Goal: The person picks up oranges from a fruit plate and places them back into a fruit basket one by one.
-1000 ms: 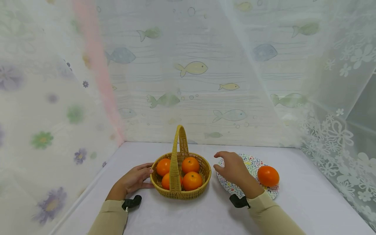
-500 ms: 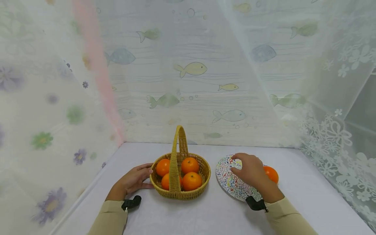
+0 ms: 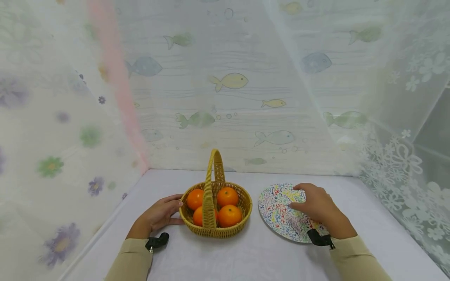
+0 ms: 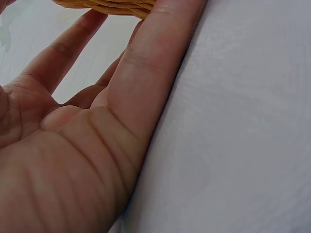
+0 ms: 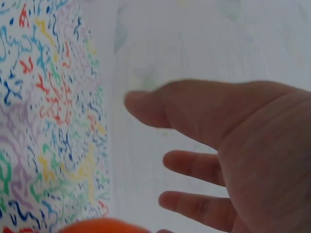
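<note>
A yellow wicker basket (image 3: pixel 219 233) with a tall arched handle holds several oranges (image 3: pixel 230 216). My left hand (image 3: pixel 159 216) rests against the basket's left side, thumb at the rim. In the left wrist view, its nearly straight fingers (image 4: pixel 153 58) reach the woven underside (image 4: pixel 107 7). Over the right part of a round plate (image 3: pixel 275 212) with a multicoloured squiggle pattern, my right hand (image 3: pixel 316 205) hovers with thumb and fingers apart and nothing between them. One more orange (image 5: pixel 104 227) shows at the bottom of the right wrist view; in the head view the right hand hides it.
A white cloth (image 3: pixel 225 261) covers the table. Behind it hangs a curtain printed with fish (image 3: pixel 230 81). Flowered sheer curtains (image 3: pixel 52 168) close off the left and right sides. Each wrist wears a small black camera (image 3: pixel 157 242).
My right hand has moved rightward from the plate's left edge across the plate, covering the orange there from the head view. The left hand and basket have stayed put.
</note>
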Action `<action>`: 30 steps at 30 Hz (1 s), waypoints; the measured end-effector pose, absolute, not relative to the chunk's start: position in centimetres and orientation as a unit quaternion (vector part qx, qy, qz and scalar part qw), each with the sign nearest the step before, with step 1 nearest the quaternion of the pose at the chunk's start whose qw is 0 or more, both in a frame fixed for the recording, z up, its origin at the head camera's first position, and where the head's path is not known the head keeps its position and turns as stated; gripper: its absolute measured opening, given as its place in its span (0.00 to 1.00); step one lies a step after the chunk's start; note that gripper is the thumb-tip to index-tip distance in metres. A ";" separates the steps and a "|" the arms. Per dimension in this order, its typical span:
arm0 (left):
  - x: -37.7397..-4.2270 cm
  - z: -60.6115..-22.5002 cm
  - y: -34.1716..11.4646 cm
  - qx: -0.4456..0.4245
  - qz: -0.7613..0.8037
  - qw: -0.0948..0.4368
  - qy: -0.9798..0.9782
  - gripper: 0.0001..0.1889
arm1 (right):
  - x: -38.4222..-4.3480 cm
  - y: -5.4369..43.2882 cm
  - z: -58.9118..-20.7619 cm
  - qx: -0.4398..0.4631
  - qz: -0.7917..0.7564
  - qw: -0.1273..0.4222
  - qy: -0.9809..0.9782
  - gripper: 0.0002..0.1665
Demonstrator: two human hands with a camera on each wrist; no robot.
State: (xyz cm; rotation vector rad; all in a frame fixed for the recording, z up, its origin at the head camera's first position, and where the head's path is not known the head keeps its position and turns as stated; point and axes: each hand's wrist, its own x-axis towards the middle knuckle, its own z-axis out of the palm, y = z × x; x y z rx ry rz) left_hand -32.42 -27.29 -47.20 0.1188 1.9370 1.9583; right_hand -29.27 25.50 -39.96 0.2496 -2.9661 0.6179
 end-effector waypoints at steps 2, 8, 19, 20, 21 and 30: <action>-32.4 -47.2 -27.3 0.037 0.700 0.189 0.688 0.36 | -29.4 26.1 -39.8 0.072 0.203 0.027 -0.976 0.46; -32.3 -47.0 -27.2 0.045 0.701 0.193 0.686 0.37 | -29.8 27.9 -40.2 0.067 0.216 -0.014 -0.974 0.58; -32.1 -47.1 -27.3 0.040 0.701 0.192 0.686 0.37 | -30.4 29.8 -41.2 0.059 0.229 -0.058 -0.970 0.58; -32.1 -47.1 -27.3 0.041 0.700 0.192 0.687 0.37 | -30.4 29.9 -41.3 0.054 0.230 -0.061 -0.970 0.57; -32.1 -47.1 -27.3 0.040 0.699 0.192 0.688 0.37 | -30.4 30.0 -41.3 0.051 0.231 -0.064 -0.970 0.57; -32.1 -46.9 -27.2 0.047 0.696 0.189 0.692 0.37 | -30.3 30.3 -41.3 0.027 0.241 -0.078 -0.967 0.51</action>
